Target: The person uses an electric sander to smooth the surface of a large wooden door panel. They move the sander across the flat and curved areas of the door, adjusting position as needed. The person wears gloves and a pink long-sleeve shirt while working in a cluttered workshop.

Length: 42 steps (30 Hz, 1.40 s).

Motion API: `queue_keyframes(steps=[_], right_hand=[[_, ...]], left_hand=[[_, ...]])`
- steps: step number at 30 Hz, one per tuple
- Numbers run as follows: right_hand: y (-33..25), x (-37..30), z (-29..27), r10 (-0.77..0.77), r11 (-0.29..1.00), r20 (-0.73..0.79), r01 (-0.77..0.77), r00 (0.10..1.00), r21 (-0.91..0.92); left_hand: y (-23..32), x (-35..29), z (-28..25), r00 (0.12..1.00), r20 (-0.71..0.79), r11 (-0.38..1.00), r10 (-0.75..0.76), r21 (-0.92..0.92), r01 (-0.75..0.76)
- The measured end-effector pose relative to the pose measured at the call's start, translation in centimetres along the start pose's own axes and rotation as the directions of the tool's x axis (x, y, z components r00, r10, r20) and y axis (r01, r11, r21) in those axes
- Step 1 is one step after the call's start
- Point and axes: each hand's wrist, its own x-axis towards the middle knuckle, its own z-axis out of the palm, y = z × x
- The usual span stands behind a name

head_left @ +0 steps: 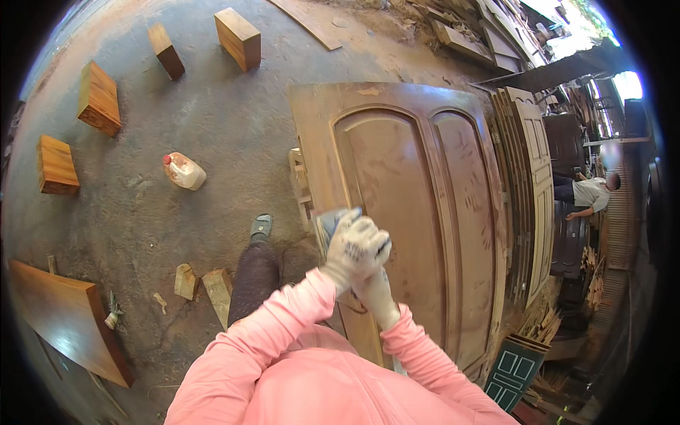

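Note:
A brown panelled wooden door (393, 166) lies in front of me, with two arched panels and pale smudges on its surface. At its left edge is a blurred grey-blue hand tool (328, 225), whose exact kind I cannot make out. My left hand (360, 246), in a whitish knitted glove, is closed around it. Just below, my right hand (377, 296) wears a similar glove; its fingers are hidden behind the left hand and the tool. Pink sleeves cover both arms.
Several wooden blocks (99, 99) stand at the far left, near a red-capped jug (185, 172). A curved wooden panel (64, 312) and a wood offcut (185, 282) lie nearer. Doors (533, 184) stack on the right, before another person (589, 195). A green door (513, 372) is at lower right.

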Motion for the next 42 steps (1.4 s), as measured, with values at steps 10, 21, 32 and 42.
queue_keyframes(steps=[10, 21, 32, 42], right_hand=[[-7.4, 32.2, -2.4, -0.027, 0.999, -0.103, 0.024, 0.994, -0.034], [-7.3, 27.4, -4.0, 0.067, 0.998, -0.177, -0.066, 0.982, 0.012], [-7.6, 26.1, -3.7, 0.086, 0.986, -0.171, -0.109, 0.981, -0.129], [-5.7, 23.2, -2.1, 0.173, 0.966, -0.193, -0.204, 0.966, -0.156]], left_hand=[[-19.4, 22.7, -1.4, 0.99, -0.143, 0.979, -0.01, 0.202, 0.039], [-15.8, 21.6, 0.8, 0.999, -0.008, 0.988, 0.045, 0.151, -0.043], [-15.7, 20.2, 0.6, 0.997, -0.052, 0.988, 0.063, 0.145, -0.055], [-15.1, 17.7, 1.7, 0.993, -0.018, 0.982, 0.119, 0.148, -0.115]])
